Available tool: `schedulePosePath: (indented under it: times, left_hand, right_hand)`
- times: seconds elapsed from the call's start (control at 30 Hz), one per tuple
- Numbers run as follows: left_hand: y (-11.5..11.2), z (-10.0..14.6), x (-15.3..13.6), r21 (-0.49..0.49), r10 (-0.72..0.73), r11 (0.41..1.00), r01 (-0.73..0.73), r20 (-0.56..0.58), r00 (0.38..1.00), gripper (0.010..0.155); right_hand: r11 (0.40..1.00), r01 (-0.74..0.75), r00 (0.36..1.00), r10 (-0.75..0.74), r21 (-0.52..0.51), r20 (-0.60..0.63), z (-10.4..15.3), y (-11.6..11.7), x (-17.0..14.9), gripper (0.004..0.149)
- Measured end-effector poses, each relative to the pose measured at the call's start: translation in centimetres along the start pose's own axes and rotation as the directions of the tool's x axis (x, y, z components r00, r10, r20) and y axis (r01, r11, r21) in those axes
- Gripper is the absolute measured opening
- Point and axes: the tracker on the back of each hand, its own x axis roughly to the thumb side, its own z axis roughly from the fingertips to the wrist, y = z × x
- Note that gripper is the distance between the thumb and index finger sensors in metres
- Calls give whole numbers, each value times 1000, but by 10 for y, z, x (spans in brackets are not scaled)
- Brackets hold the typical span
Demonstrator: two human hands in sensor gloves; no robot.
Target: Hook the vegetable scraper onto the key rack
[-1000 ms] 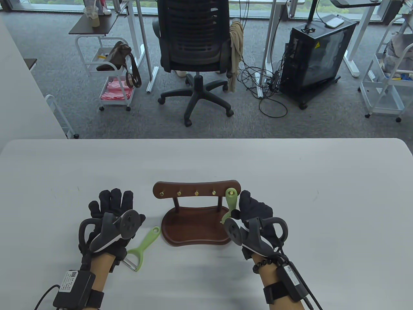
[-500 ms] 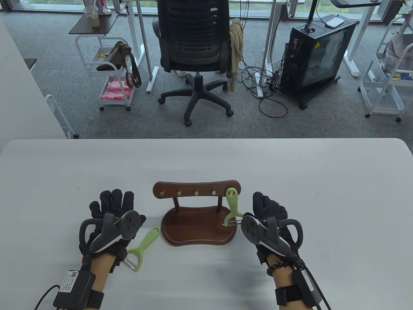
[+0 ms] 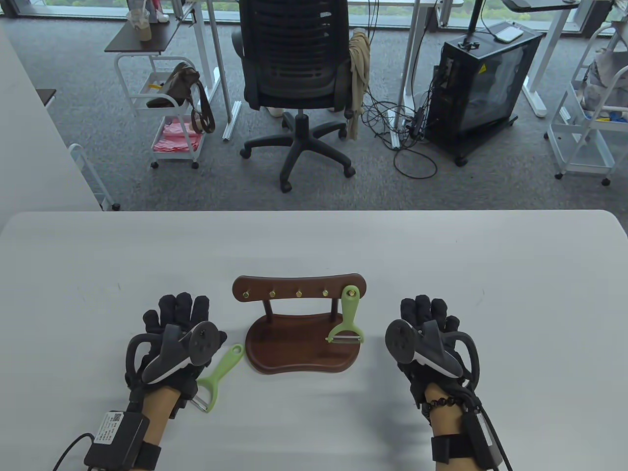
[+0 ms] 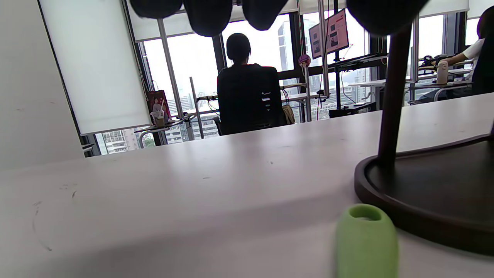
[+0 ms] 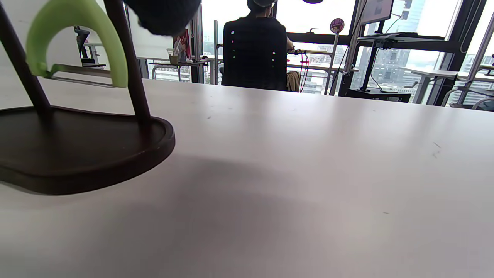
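A dark wooden key rack (image 3: pixel 299 288) with brass hooks stands on its tray base (image 3: pixel 294 351) at the table's middle. A green vegetable scraper (image 3: pixel 349 316) hangs from the rightmost hook, blade down; its head shows in the right wrist view (image 5: pixel 77 42). A second green scraper (image 3: pixel 219 375) lies on the table left of the base; its handle end shows in the left wrist view (image 4: pixel 366 241). My left hand (image 3: pixel 177 316) rests flat on the table beside it, holding nothing. My right hand (image 3: pixel 431 314) rests flat on the table right of the rack, empty.
The white table (image 3: pixel 314 245) stretches wide behind and to both sides of the rack. An office chair (image 3: pixel 299 83) and carts stand on the floor beyond the far edge.
My right hand has let go of the scraper at the rightmost hook and moved right and back onto the table. The scraper now hangs freely. The left hand shifted slightly right.
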Motion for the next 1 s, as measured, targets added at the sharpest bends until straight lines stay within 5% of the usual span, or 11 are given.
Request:
schedulePosePath:
  times: [0.53, 1.0]
  left_hand:
    - [-48, -14, 32, -325, -122, 935, 142, 80, 989, 77]
    - [-69, -19, 34, -434, -167, 882, 185, 80, 983, 74]
  right_hand:
    - [1000, 13, 1000, -13, 11, 8, -1, 2, -1, 83]
    - [1000, 11, 1000, -11, -24, 22, -1, 1, 1, 81]
